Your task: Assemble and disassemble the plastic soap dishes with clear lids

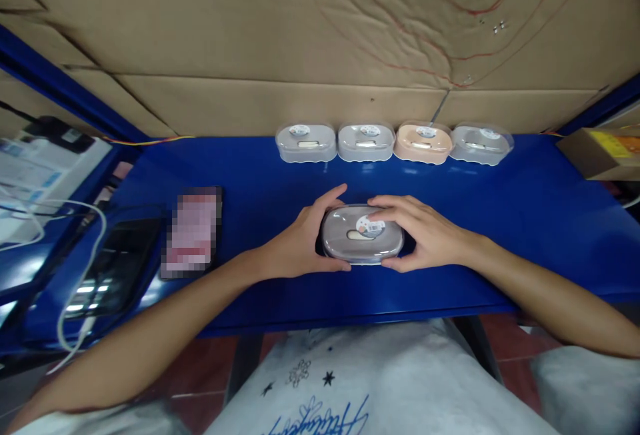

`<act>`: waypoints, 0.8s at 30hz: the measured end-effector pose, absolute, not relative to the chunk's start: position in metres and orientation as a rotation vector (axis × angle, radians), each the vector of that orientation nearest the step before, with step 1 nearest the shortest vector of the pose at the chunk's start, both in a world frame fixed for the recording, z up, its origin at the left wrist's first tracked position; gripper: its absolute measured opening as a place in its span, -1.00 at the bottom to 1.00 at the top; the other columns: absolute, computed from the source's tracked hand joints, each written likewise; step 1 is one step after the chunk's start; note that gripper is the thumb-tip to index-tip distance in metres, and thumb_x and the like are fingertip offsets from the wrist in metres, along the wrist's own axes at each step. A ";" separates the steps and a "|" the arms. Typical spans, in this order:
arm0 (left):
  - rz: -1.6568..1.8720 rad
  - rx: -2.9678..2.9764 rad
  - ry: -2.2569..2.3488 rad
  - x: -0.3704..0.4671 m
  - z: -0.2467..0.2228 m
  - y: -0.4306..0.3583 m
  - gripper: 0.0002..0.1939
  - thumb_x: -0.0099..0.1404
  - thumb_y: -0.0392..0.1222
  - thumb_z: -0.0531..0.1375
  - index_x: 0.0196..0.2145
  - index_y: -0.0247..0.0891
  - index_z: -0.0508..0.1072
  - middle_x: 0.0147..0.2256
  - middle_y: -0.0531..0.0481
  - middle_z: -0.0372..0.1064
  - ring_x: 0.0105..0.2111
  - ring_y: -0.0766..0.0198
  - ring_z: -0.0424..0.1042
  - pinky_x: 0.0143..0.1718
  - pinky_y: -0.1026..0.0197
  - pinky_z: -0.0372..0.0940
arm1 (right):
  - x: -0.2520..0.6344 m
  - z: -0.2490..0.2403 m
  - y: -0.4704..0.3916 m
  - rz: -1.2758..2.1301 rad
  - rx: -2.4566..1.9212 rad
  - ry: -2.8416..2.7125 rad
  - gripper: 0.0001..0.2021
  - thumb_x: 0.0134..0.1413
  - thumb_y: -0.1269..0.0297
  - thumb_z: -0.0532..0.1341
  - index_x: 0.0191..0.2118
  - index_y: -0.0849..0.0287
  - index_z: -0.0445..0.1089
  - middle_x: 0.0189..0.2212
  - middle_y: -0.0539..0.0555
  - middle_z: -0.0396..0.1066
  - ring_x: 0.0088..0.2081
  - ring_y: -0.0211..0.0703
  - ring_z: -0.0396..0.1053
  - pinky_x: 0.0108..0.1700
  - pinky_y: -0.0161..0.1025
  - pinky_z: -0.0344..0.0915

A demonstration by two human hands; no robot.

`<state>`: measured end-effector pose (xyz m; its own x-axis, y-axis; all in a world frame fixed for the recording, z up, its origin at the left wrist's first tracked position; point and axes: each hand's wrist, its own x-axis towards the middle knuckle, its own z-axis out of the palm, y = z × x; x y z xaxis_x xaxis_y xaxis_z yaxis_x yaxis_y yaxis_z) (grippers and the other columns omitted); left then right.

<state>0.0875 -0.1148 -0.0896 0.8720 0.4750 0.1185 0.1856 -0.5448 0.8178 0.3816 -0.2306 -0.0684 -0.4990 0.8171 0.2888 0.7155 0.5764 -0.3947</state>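
Box [363,247] under a clear lid [340,230] sits between both hands, the left hand [300,242] curved round its left end and the right hand [434,232] round its right, thumbs at the near edge. Light, even pressure from both ends should hold it level without shifting the lid. Beyond the grip stand a peach box [423,144] and three grey ones [366,144], also lidded, their contents impossible to tell.

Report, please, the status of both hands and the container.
Left hand and right hand around opposite ends of lidded container. Container looks closed, top up. No obstruction visible; four similar containers in row beyond.
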 end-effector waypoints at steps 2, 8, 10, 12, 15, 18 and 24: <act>0.424 2.160 0.463 0.088 -0.089 -0.115 0.35 0.14 0.20 0.57 0.59 0.08 -0.21 0.35 -0.26 0.25 0.35 -0.23 0.29 0.42 -0.36 0.11 | 0.382 -0.070 -0.229 0.281 -1.214 -2.375 -0.28 0.16 -0.06 0.44 0.37 -0.05 0.27 0.42 0.23 0.29 0.35 0.29 0.37 0.31 0.23 0.35; 0.432 2.193 0.425 0.088 -0.088 -0.118 0.34 0.14 0.18 0.57 0.59 0.09 -0.18 0.41 -0.28 0.20 0.38 -0.27 0.28 0.44 -0.38 0.09 | 0.385 -0.073 -0.226 0.261 -1.156 -2.361 -0.29 0.27 -0.14 0.34 0.41 0.00 0.21 0.36 0.27 0.37 0.33 0.24 0.40 0.28 0.18 0.35; 0.427 2.208 0.411 0.088 -0.088 -0.119 0.32 0.15 0.18 0.56 0.59 0.09 -0.16 0.46 -0.28 0.15 0.41 -0.29 0.24 0.46 -0.39 0.05 | 0.387 -0.073 -0.225 0.273 -1.141 -2.349 -0.32 0.32 -0.17 0.28 0.40 0.03 0.22 0.32 0.27 0.42 0.32 0.21 0.41 0.26 0.14 0.36; 0.421 2.218 0.411 0.088 -0.087 -0.120 0.31 0.17 0.19 0.55 0.59 0.08 -0.17 0.48 -0.29 0.11 0.43 -0.31 0.22 0.47 -0.41 0.02 | 0.389 -0.072 -0.223 0.252 -1.128 -2.347 -0.35 0.34 -0.18 0.25 0.38 0.04 0.24 0.31 0.26 0.44 0.31 0.19 0.43 0.25 0.12 0.35; 0.413 2.209 0.411 0.089 -0.087 -0.119 0.33 0.18 0.19 0.54 0.60 0.07 -0.22 0.47 -0.31 0.13 0.43 -0.29 0.21 0.46 -0.43 0.02 | 0.393 -0.072 -0.220 0.192 -1.104 -2.302 -0.38 0.34 -0.18 0.23 0.35 0.02 0.28 0.29 0.24 0.46 0.29 0.20 0.45 0.24 0.14 0.35; 0.416 2.188 0.425 0.089 -0.087 -0.118 0.38 0.19 0.14 0.55 0.60 0.04 -0.31 0.41 -0.33 0.20 0.41 -0.25 0.24 0.45 -0.41 0.06 | 0.399 -0.073 -0.218 0.164 -1.119 -2.117 -0.41 0.33 -0.24 0.20 0.29 0.00 0.32 0.22 0.22 0.53 0.25 0.22 0.49 0.22 0.16 0.38; 0.345 2.269 0.453 0.088 -0.080 -0.118 0.35 0.20 0.13 0.54 0.61 0.02 -0.27 0.41 -0.30 0.19 0.40 -0.26 0.23 0.43 -0.38 0.08 | 0.409 -0.080 -0.208 0.129 -1.378 -1.911 -0.51 0.34 -0.12 0.26 0.23 0.01 0.30 0.25 0.25 0.48 0.26 0.27 0.47 0.21 0.24 0.40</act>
<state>0.0879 -0.1178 -0.0796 0.8996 0.4244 0.1030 0.2124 -0.6314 0.7458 0.4095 -0.2081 -0.0802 -0.1268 0.8471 0.5161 0.7701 0.4120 -0.4871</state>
